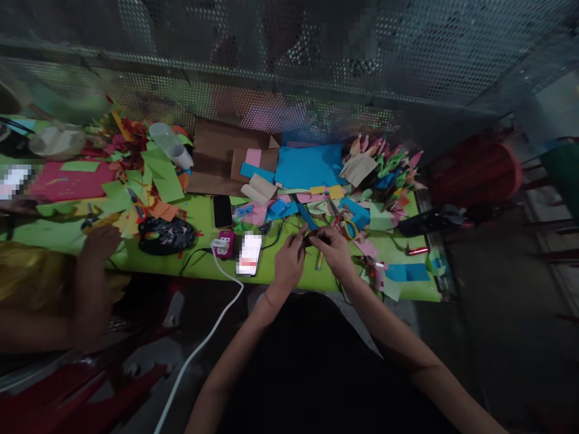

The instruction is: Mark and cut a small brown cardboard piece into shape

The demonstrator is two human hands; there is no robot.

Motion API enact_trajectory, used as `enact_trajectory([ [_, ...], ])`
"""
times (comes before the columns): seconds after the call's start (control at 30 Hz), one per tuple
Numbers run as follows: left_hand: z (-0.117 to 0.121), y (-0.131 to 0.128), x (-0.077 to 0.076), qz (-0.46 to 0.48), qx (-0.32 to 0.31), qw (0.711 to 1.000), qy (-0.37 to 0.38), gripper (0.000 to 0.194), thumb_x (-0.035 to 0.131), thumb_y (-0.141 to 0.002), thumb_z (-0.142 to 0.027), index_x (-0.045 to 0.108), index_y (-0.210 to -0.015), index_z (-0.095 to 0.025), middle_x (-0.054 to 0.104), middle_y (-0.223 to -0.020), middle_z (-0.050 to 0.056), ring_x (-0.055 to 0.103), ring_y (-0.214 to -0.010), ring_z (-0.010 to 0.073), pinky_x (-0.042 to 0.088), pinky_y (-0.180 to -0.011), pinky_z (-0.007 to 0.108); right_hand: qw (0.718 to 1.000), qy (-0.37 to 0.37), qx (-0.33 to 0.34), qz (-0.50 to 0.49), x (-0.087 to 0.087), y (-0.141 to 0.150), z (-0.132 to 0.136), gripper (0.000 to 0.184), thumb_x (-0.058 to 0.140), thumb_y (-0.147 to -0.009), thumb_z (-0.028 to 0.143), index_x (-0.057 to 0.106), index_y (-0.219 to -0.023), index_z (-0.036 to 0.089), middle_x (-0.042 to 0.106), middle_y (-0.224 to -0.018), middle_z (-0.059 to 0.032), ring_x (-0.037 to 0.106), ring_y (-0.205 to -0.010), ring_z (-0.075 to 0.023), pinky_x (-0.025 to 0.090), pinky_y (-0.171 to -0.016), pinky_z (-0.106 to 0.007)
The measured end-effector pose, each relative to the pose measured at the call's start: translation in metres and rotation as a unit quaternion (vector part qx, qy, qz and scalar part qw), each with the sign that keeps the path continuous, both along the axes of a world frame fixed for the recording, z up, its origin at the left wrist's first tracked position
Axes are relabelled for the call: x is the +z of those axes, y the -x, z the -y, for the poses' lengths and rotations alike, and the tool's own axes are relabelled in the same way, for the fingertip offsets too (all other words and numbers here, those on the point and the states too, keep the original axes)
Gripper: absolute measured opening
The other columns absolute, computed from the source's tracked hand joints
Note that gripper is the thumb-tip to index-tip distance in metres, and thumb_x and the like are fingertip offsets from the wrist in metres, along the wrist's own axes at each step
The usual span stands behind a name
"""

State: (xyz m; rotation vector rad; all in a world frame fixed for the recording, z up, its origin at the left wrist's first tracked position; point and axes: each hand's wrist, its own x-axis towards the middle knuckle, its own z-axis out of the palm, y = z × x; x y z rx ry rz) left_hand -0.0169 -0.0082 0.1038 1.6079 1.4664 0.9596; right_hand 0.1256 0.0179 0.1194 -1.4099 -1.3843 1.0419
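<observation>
My left hand (289, 258) and my right hand (333, 248) meet above the front of the green-covered table (271, 283). Between their fingertips is a small dark brown strip (309, 240), pinched from both sides; its material is too dark to make out. Just beyond my right hand lie scissors (350, 229) with yellow and red handles. A lit phone (249, 254) rests to the left of my left hand. Blue paper pieces (283, 210) are scattered past my fingers.
A pink power adapter (223, 243) with a white cable stands left of the lit phone. Behind are a blue sheet (310, 166), brown cardboard (212, 157) and a paper flower bunch (384, 163). Another person's hand (100, 246) rests at left. A red bin (479, 169) stands right.
</observation>
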Motion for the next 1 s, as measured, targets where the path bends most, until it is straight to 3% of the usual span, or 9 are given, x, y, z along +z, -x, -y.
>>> enact_trajectory([
  [0.37,0.006,0.000,0.000,-0.203,-0.041,0.978,-0.028,0.052,0.035,-0.102,-0.023,0.040,-0.154,-0.024,0.067,-0.112,0.012,0.067,-0.083,0.0206,0.049,-0.072,0.029,1.000,-0.013,-0.018,-0.015,0.001,0.002,0.004,0.024,0.073,-0.076,0.046,0.071,-0.071,0.023,0.067,-0.093,-0.0064,0.063,-0.097,-0.0248,0.052,-0.089,-0.039],
  [0.6,0.011,-0.003,0.006,-0.272,-0.044,0.961,-0.018,0.052,0.038,-0.101,-0.027,0.042,-0.153,-0.024,0.064,-0.108,0.012,0.063,-0.072,0.0180,0.046,-0.066,0.028,1.000,0.000,0.001,-0.020,0.002,0.001,0.007,0.028,0.072,-0.079,0.050,0.071,-0.072,0.023,0.068,-0.095,-0.0069,0.064,-0.098,-0.0247,0.052,-0.088,-0.038],
  [0.7,0.013,-0.003,0.005,-0.215,-0.045,0.976,-0.001,0.051,0.041,-0.100,-0.026,0.046,-0.151,-0.024,0.064,-0.110,0.013,0.065,-0.077,0.0199,0.048,-0.070,0.030,1.000,-0.006,-0.013,-0.019,0.001,0.000,0.006,0.029,0.073,-0.077,0.051,0.070,-0.068,0.023,0.070,-0.092,-0.0068,0.065,-0.095,-0.0248,0.052,-0.087,-0.039],
  [0.83,0.015,0.003,-0.003,-0.007,-0.001,1.000,0.022,0.046,0.045,-0.098,-0.023,0.055,-0.143,-0.024,0.067,-0.118,0.012,0.066,-0.095,0.0215,0.051,-0.085,0.033,1.000,-0.001,-0.023,-0.021,0.000,-0.009,0.002,0.027,0.074,-0.076,0.050,0.074,-0.070,0.024,0.071,-0.092,-0.0064,0.065,-0.097,-0.0255,0.051,-0.089,-0.040],
  [0.9,0.015,0.006,-0.008,0.098,0.025,0.993,0.052,0.040,0.049,-0.096,-0.024,0.063,-0.133,-0.021,0.071,-0.115,0.011,0.066,-0.095,0.0201,0.051,-0.087,0.033,0.999,0.012,-0.027,-0.026,0.001,-0.014,0.000,0.025,0.075,-0.075,0.049,0.074,-0.070,0.024,0.071,-0.094,-0.0062,0.064,-0.099,-0.0254,0.050,-0.090,-0.040],
  [1.0,0.015,0.010,-0.011,0.199,0.044,0.972,0.116,0.035,0.055,-0.093,-0.029,0.068,-0.123,-0.017,0.074,-0.097,0.008,0.065,-0.079,0.0163,0.051,-0.072,0.028,0.998,0.032,-0.027,-0.040,0.002,-0.017,-0.001,0.023,0.075,-0.073,0.046,0.074,-0.068,0.024,0.071,-0.094,-0.0059,0.064,-0.101,-0.0251,0.049,-0.089,-0.038],
])
